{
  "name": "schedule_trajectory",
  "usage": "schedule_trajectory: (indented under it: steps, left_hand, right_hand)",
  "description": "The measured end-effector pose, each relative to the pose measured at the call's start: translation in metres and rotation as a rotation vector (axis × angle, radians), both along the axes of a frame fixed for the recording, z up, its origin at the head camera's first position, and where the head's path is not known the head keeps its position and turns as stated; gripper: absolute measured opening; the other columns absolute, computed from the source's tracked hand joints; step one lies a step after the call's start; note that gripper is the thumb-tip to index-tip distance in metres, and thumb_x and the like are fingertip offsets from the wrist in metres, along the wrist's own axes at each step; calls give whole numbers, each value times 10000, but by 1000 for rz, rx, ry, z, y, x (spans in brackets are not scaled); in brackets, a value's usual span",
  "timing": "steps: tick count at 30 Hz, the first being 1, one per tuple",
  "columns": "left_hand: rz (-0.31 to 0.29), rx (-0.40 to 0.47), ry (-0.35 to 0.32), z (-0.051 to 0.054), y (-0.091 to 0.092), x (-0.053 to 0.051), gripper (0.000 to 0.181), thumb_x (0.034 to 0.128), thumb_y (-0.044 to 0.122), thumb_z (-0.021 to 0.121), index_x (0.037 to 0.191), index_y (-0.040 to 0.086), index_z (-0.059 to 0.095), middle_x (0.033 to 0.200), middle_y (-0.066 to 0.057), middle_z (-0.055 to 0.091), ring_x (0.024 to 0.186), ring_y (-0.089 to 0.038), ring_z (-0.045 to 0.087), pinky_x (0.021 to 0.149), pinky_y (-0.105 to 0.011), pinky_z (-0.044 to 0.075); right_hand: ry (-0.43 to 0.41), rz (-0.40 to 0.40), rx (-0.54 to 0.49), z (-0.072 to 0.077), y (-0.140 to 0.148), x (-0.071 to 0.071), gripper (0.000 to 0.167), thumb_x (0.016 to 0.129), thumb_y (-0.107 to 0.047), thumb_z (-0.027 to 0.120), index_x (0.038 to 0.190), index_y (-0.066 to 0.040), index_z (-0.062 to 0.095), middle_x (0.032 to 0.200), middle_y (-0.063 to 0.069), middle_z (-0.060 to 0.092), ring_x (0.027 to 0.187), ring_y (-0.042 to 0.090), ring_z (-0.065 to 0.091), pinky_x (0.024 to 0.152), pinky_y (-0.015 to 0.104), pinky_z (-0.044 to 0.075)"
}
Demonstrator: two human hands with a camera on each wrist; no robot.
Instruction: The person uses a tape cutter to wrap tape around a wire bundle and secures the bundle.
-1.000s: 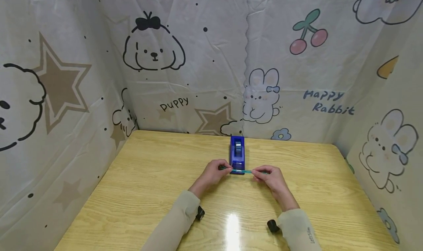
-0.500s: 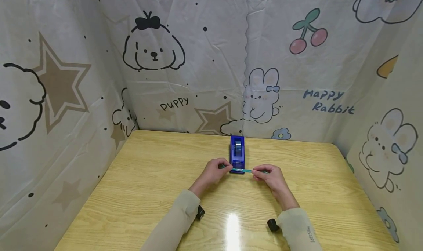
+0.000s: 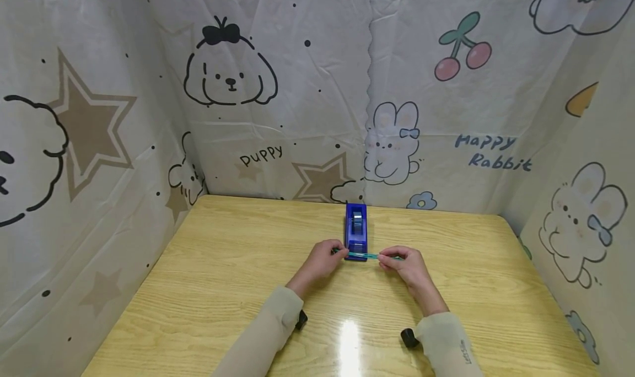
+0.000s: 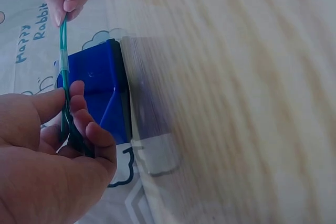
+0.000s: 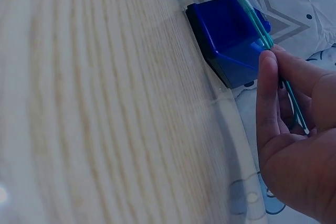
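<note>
A thin green cord-like bundle [image 3: 369, 256] of side-by-side strands is stretched between both hands; its exact kind is unclear. Clear tape [image 4: 64, 60] wraps its middle in the left wrist view. My left hand [image 3: 321, 260] pinches one end between thumb and fingers, and the strands run on into the palm. On the other side, my right hand [image 3: 408, 267] pinches the bundle too, with a tail [image 5: 294, 106] hanging past the fingertips in the right wrist view. Just behind the bundle stands a blue tape dispenser [image 3: 356, 236] holding a tape roll [image 3: 357, 221]; neither hand visibly grips it.
The wooden table [image 3: 238, 250] reaches back to a printed cloth curtain [image 3: 317, 90], which also hangs on both sides. Small black wrist cameras [image 3: 409, 339] sit at the sleeve cuffs. A bright light reflection lies on the table near the front.
Almost nothing differs. The left forearm and hand have shifted very slightly, while both hands keep their pinch on the green bundle and the dispenser stays in place.
</note>
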State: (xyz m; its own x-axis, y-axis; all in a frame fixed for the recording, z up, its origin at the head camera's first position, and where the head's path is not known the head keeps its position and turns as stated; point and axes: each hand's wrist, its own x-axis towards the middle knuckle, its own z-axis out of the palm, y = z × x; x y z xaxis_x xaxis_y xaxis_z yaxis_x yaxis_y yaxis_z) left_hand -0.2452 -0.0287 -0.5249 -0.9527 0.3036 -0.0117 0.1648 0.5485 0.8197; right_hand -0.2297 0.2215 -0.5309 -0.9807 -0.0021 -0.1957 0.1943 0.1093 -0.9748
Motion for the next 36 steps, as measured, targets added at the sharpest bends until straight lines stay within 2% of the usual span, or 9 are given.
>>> schedule_trajectory:
  steps: [10, 18, 22, 30, 36]
  left_hand:
    - [-1, 41, 34, -1, -1, 2, 170, 1063, 199, 606, 958, 97, 693, 1011, -16, 668, 855, -133, 537, 794, -308, 474]
    - [3, 52, 57, -1, -1, 0, 147, 1040, 195, 644, 946, 107, 715, 994, -18, 685, 820, -125, 530, 752, -284, 470]
    - [8, 48, 51, -1, -2, 0, 146, 1036, 209, 651, 946, 126, 731, 1015, -14, 687, 830, -123, 528, 757, -274, 467]
    - [20, 55, 40, -1, -3, 0, 137, 1023, 222, 673, 960, 126, 748, 995, -18, 624, 842, -139, 519, 747, -272, 466]
    - [11, 56, 31, -1, -3, -1, 137, 1029, 218, 667, 963, 128, 747, 995, 6, 683, 816, -124, 528, 736, -265, 467]
  right_hand:
    - [2, 2, -9, -4, 0, -1, 202, 936, -55, 764, 1097, 62, 731, 964, 52, 702, 805, 118, 720, 789, 279, 616]
    - [-2, 8, -23, -5, 0, -3, 245, 982, -98, 720, 1159, 69, 707, 978, 35, 678, 817, 103, 728, 816, 271, 611]
    - [4, 26, -29, -4, 0, -3, 282, 998, -110, 700, 1184, 102, 685, 965, 35, 677, 807, 103, 729, 804, 265, 611]
    - [-18, 33, -21, -3, 0, -3, 223, 988, -74, 703, 1143, 86, 711, 944, 43, 684, 811, 141, 736, 784, 273, 614]
    - [3, 13, -10, -2, -1, -4, 221, 958, -50, 735, 1126, 91, 719, 946, 57, 701, 807, 131, 730, 794, 282, 615]
